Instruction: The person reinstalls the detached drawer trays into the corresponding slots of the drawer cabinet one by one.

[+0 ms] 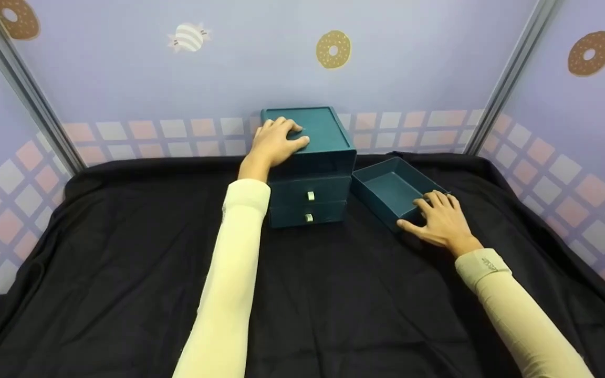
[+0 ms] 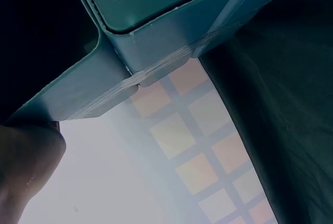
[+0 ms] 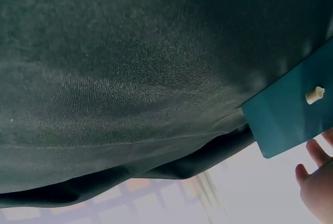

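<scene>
A dark teal drawer cabinet (image 1: pixel 310 189) stands near the back wall. Its top slot is a dark opening with no drawer front; two drawers below have small pale knobs. My left hand (image 1: pixel 275 144) rests on the left part of the cabinet top, thumb stretched out to the right. To the right of the cabinet, a pulled-out teal drawer (image 1: pixel 390 186) lies on the black cloth, turned at an angle. My right hand (image 1: pixel 441 220) is at its near rim with fingers spread. The right wrist view shows the drawer's front panel (image 3: pixel 283 114) and its pale knob (image 3: pixel 315 95).
Wrinkled black cloth (image 1: pixel 139 273) covers the table and rises at its edges. Behind stands a lilac wall (image 1: pixel 260 58) with doughnut pictures and a checkered band. Side panels meet it at grey metal posts (image 1: pixel 512 73).
</scene>
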`<act>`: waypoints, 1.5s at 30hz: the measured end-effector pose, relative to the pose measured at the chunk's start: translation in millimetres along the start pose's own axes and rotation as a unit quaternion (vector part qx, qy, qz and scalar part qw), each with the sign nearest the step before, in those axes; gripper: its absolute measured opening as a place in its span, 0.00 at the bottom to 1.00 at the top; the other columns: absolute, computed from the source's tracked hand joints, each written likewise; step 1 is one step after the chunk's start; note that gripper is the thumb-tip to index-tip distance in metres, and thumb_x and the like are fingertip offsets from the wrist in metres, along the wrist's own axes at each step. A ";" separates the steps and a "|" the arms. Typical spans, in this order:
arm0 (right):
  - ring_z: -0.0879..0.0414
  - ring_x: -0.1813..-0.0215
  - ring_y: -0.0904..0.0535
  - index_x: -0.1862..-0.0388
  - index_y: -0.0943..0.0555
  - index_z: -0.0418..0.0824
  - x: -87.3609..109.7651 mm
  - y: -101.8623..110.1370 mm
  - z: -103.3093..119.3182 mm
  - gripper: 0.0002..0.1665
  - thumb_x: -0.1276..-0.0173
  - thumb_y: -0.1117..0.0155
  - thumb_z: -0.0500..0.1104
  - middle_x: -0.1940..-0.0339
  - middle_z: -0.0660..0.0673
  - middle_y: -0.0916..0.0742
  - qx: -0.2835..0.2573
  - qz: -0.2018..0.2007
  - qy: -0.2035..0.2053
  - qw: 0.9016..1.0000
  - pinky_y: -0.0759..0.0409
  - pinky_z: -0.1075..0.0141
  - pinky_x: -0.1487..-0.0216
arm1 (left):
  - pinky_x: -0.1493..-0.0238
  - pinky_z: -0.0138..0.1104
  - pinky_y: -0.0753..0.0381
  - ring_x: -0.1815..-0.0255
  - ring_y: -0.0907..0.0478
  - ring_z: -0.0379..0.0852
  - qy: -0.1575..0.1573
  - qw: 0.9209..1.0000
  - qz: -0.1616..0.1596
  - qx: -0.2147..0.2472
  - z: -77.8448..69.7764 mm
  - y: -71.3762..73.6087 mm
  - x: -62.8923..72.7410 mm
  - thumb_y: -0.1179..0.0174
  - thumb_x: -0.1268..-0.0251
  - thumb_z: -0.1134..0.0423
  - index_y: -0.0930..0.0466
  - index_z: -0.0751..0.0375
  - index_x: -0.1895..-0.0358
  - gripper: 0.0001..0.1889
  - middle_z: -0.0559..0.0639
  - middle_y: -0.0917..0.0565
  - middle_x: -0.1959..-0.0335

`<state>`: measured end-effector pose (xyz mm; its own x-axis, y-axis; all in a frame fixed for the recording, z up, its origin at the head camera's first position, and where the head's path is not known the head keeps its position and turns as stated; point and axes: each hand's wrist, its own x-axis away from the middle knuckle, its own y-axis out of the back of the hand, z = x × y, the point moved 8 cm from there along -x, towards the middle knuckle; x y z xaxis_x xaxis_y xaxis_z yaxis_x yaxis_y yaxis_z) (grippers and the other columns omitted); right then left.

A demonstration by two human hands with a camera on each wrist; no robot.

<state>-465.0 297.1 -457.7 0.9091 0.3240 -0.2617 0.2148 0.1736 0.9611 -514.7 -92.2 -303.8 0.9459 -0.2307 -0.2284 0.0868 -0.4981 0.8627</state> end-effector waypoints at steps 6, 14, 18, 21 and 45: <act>0.26 0.15 0.55 0.28 0.30 0.32 3.2 -13.8 -2.5 0.54 0.27 0.45 0.77 0.24 0.26 0.33 -0.056 0.053 -0.041 0.996 0.47 0.23 0.25 | 0.20 0.52 0.45 0.25 0.37 0.55 -0.004 1.000 0.002 0.000 -1.1 -3.3 1.1 0.46 0.19 0.39 0.24 0.49 0.26 0.28 0.51 0.28 0.27; 0.26 0.25 0.42 0.35 0.32 0.25 -3.9 -12.8 1.4 0.60 0.30 0.47 0.82 0.32 0.22 0.31 -0.037 0.061 -0.026 0.997 0.29 0.27 0.36 | 0.19 0.53 0.46 0.25 0.38 0.55 0.002 1.000 0.009 -0.008 -1.0 -4.6 -1.8 0.47 0.18 0.40 0.26 0.50 0.25 0.28 0.52 0.29 0.25; 0.29 0.38 0.33 0.41 0.31 0.24 -5.9 -7.5 -0.5 0.59 0.32 0.44 0.82 0.40 0.23 0.28 -0.021 0.068 -0.019 0.997 0.26 0.32 0.40 | 0.19 0.53 0.46 0.25 0.38 0.56 -0.008 1.000 0.013 -0.007 -6.2 -5.1 -4.2 0.48 0.18 0.39 0.26 0.50 0.25 0.29 0.52 0.29 0.25; 0.30 0.37 0.32 0.40 0.31 0.25 -6.8 -3.8 -2.3 0.59 0.33 0.42 0.81 0.39 0.24 0.27 -0.023 0.084 -0.026 0.996 0.24 0.33 0.40 | 0.19 0.52 0.46 0.25 0.37 0.56 -0.012 1.000 0.014 -0.003 -9.4 -5.1 -4.8 0.47 0.19 0.39 0.26 0.50 0.25 0.29 0.52 0.29 0.25; 0.30 0.21 0.42 0.28 0.33 0.27 -14.1 -9.9 6.7 0.61 0.33 0.40 0.79 0.24 0.23 0.32 -0.058 0.133 -0.042 0.989 0.29 0.29 0.31 | 0.19 0.53 0.46 0.24 0.38 0.57 -0.005 1.000 0.006 -0.020 -5.4 0.1 1.1 0.49 0.17 0.40 0.26 0.49 0.25 0.28 0.53 0.29 0.26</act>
<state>-477.6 284.5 -462.9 0.9556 0.2943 0.0117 -0.0735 0.1995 0.9771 -511.9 -88.0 -301.6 0.9439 -0.2444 -0.2220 0.0882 -0.4615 0.8828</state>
